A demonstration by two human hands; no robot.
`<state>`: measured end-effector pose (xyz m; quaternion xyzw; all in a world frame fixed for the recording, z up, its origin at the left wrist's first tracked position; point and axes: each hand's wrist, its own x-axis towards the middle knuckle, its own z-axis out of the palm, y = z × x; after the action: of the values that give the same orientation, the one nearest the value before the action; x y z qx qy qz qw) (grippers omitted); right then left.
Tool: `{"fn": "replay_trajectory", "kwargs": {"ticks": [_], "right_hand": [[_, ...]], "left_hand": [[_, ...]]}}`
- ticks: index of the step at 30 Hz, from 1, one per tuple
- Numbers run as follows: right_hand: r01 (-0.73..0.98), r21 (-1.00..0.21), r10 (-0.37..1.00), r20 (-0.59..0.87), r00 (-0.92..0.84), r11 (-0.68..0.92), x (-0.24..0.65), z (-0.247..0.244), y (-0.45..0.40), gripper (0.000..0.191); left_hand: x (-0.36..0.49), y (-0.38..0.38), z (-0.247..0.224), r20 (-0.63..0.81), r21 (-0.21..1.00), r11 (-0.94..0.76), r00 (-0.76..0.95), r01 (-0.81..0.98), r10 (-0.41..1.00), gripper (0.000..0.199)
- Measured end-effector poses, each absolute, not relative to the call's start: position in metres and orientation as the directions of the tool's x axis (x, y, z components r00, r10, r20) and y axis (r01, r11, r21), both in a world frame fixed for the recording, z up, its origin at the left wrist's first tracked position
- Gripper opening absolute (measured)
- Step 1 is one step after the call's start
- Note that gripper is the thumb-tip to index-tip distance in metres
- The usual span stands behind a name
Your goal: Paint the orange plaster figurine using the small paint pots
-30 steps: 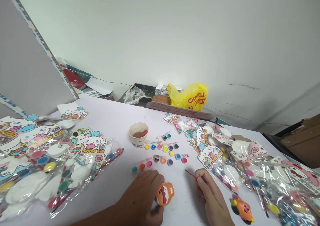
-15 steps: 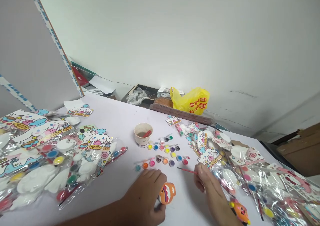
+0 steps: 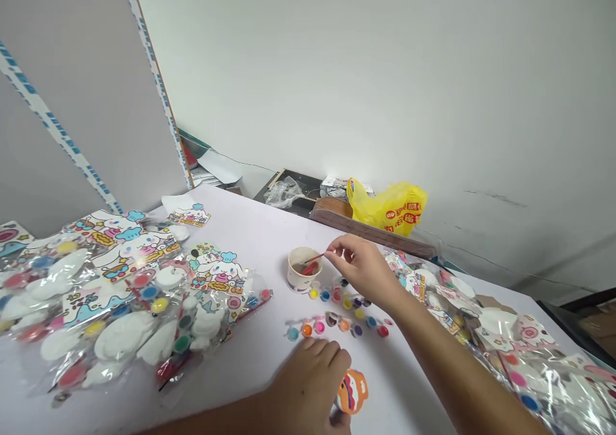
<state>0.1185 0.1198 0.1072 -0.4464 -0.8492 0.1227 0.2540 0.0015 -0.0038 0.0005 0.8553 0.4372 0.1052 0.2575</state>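
Note:
My left hand (image 3: 312,383) is closed round a small painted figure (image 3: 353,391), orange with white, red and purple parts, near the front of the table. My right hand (image 3: 359,265) pinches a thin red paintbrush (image 3: 315,258), whose tip is over the mouth of a white paper cup (image 3: 299,283). Inside the cup are murky liquid and red sticks. Small round paint pots (image 3: 332,320) in several colours stand in rows between the cup and my left hand. My right wrist and forearm pass over the right side of the pots.
Clear packets (image 3: 125,326) with white shapes, paints and cartoon cards cover the left of the white table (image 3: 245,217). More packets (image 3: 500,332) lie on the right. Behind the table are a yellow plastic bag (image 3: 387,207), a dark tray (image 3: 308,185) and a wall.
My right hand has moved forward and left with the brush, from beside the paint pots to the cup. The view has turned left. My left hand still holds the figure.

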Motion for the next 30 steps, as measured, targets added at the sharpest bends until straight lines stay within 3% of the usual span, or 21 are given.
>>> {"fn": "replay_trajectory", "kwargs": {"ticks": [8, 21, 30], "right_hand": [[0.760, -0.085, 0.764, 0.116, -0.635, 0.645, 0.084, 0.106, 0.137, 0.018], [0.714, 0.038, 0.712, 0.068, -0.699, 0.699, 0.063, 0.106, 0.140, 0.021], [0.711, -0.011, 0.710, 0.047, -0.702, 0.703, 0.067, 0.099, 0.141, 0.021]], "left_hand": [[0.002, -0.002, -0.012, 0.020, 0.503, -0.532, 0.606, 0.681, 0.795, 0.035], [0.002, -0.004, -0.013, 0.047, 0.521, -0.529, 0.597, 0.669, 0.801, 0.033], [-0.002, -0.006, 0.003, 0.013, 0.537, -0.515, 0.604, 0.667, 0.797, 0.028]]}}
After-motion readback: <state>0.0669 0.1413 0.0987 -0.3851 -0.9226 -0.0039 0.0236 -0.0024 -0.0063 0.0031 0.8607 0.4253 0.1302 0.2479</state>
